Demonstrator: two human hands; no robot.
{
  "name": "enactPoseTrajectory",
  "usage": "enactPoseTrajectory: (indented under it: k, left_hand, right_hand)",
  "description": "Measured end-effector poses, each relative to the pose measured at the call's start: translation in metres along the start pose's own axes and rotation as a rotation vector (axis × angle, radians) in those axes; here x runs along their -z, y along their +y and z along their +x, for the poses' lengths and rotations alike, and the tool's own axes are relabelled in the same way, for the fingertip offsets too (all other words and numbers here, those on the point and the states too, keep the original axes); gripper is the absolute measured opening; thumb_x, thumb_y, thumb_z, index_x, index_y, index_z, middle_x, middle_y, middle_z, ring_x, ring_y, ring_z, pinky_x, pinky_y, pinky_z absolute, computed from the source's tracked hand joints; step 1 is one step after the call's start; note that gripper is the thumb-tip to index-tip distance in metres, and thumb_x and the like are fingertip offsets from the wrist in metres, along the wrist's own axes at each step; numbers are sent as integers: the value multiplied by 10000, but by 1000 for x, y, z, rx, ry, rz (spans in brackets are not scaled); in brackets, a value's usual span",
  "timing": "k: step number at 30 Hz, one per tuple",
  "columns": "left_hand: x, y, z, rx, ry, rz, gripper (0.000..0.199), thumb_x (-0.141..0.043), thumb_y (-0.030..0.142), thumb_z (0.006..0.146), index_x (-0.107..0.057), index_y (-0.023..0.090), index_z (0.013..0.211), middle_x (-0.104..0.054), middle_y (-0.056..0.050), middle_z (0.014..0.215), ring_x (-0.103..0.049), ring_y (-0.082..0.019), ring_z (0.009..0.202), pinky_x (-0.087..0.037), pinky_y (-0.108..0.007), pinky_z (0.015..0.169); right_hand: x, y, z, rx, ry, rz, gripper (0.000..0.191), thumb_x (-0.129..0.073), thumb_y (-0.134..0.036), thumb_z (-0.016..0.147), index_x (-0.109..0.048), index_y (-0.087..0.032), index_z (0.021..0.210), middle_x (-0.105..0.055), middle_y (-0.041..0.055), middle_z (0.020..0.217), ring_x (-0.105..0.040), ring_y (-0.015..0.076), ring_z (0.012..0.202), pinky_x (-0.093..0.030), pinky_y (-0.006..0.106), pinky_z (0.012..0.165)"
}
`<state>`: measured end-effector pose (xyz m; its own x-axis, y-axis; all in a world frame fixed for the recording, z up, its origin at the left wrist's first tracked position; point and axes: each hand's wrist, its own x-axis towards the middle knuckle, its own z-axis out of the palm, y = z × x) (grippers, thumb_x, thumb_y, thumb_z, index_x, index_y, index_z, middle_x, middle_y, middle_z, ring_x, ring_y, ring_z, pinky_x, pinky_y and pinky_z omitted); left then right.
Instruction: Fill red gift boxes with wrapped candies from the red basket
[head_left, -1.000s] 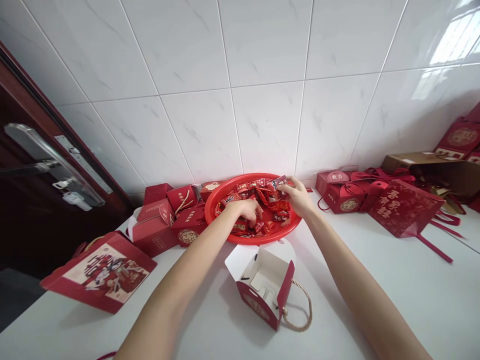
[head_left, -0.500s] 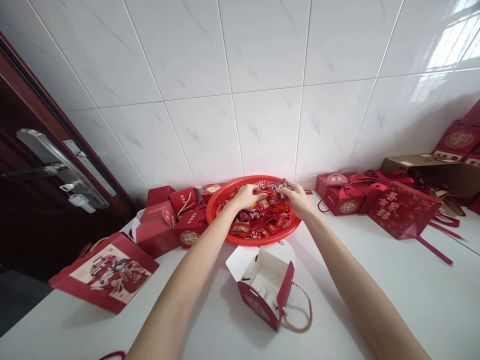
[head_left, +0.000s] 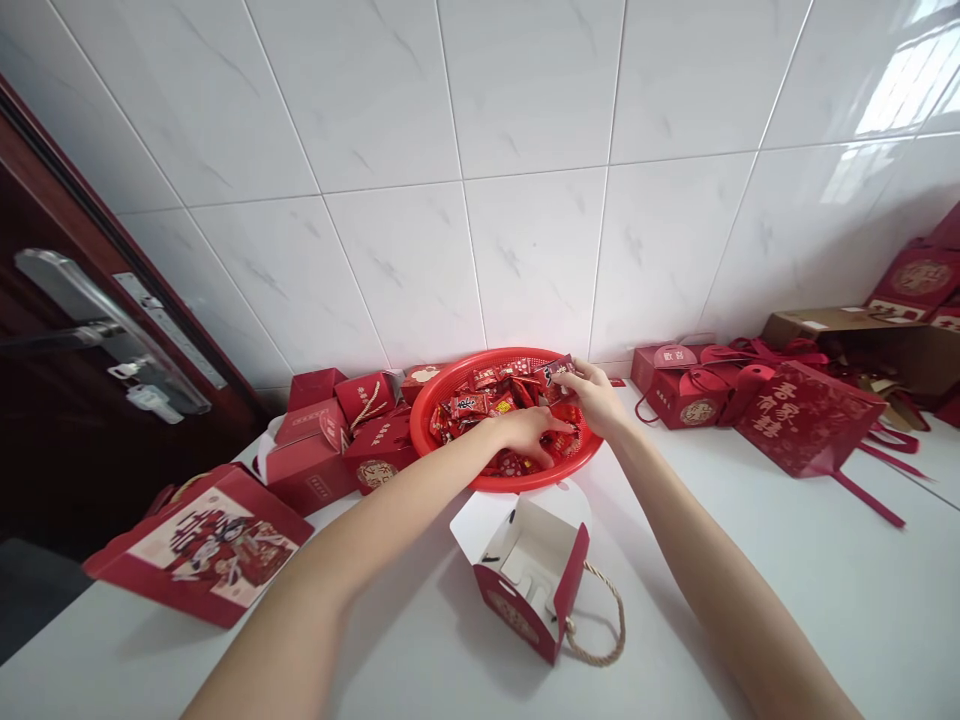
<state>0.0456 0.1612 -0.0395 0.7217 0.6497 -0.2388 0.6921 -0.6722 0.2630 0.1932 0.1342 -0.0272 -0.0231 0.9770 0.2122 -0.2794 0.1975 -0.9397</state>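
A red oval plastic basket (head_left: 425,420) holds many red-wrapped sweets (head_left: 469,404). My left hand (head_left: 531,434) reaches down among the sweets near the basket's front right, its fingers spread. At the basket's back right, my right hand (head_left: 589,390) is closed on a dark red packet (head_left: 556,375) with white and black print. In front of the basket, on the white table, stands an open red box (head_left: 525,575) with a white inside and a beige rope handle (head_left: 616,620). I see no sweets in this box.
Closed red boxes (head_left: 311,470) cluster left of the basket, with a larger picture box (head_left: 217,545) nearer. More red boxes (head_left: 682,390), a ribboned bag (head_left: 802,420) and a cardboard carton (head_left: 847,320) lie right. A tiled wall (head_left: 532,250) rises behind; a door (head_left: 45,400) is left.
My left hand has moved right and toward me, from the basket's back middle to its front right, and its fingers have spread. My right hand stays almost still with the packet.
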Motion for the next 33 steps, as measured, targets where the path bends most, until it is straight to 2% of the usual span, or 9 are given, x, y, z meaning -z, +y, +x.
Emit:
enactPoseTrajectory:
  k: [3,6,9,12,16,21,24,27,33]
  left_hand:
    - [-7,6,6,21,-28,57,534,-753,334,736,-684,310,1265,-622,-92,1226,-615,-332,1099,-492,-374,882]
    - [-9,8,9,44,16,-37,248,-764,271,702,-766,253,949,-663,-62,1076,-640,-263,912,-472,-310,749]
    - [-3,3,5,64,91,-128,78,-771,218,671,-698,206,695,-679,-31,861,-615,-203,729,-428,-284,648]
    - [9,-9,-3,92,232,-208,152,-726,283,753,-635,195,670,-641,-9,696,-581,-183,636,-411,-289,614]
    - [19,-25,-10,103,456,-342,279,-683,435,819,-570,195,733,-632,2,712,-581,-174,656,-431,-288,625]
    - [20,-30,-6,13,675,-794,392,-733,546,766,-568,190,760,-642,-3,712,-609,-173,651,-491,-300,640]
    - [20,-28,-3,-17,719,-964,369,-762,509,750,-608,175,772,-667,-10,753,-626,-165,663,-518,-308,677]
    - [21,-27,-4,-15,756,-1025,345,-769,482,739,-617,172,756,-661,-4,768,-632,-164,716,-531,-313,734]
    - [23,-25,-8,-19,746,-1139,391,-786,507,702,-579,178,744,-598,24,745,-614,-148,734,-552,-326,772]
  right_hand:
    - [0,0,-1,-4,1,-1,211,-749,-307,581,-635,-209,729,-668,-13,722,-573,146,658,-448,275,589]
    - [0,0,-1,5,-14,-7,196,-754,-312,587,-636,-209,705,-626,-28,674,-535,132,630,-438,268,575]
    - [0,0,1,-3,-6,33,214,-771,-319,574,-625,-213,689,-604,-36,651,-522,128,620,-442,262,560]
    - [1,0,3,-23,0,89,239,-789,-329,555,-634,-216,696,-618,-32,657,-543,137,625,-466,264,554]
    - [2,0,3,-13,-5,109,235,-787,-349,572,-645,-224,710,-629,-25,656,-568,153,632,-492,284,573]
    - [1,0,2,-8,-11,81,220,-790,-327,562,-670,-223,715,-638,-22,661,-571,153,645,-472,268,559]
    - [1,0,2,-7,-3,82,221,-797,-312,553,-682,-221,719,-652,-22,678,-569,143,652,-468,253,558]
    - [1,1,2,-1,2,83,252,-805,-313,552,-690,-219,755,-683,-14,723,-591,147,674,-489,258,579]
    - [2,2,2,-38,-17,98,318,-830,-322,539,-687,-226,807,-713,-5,767,-631,176,699,-521,284,583]
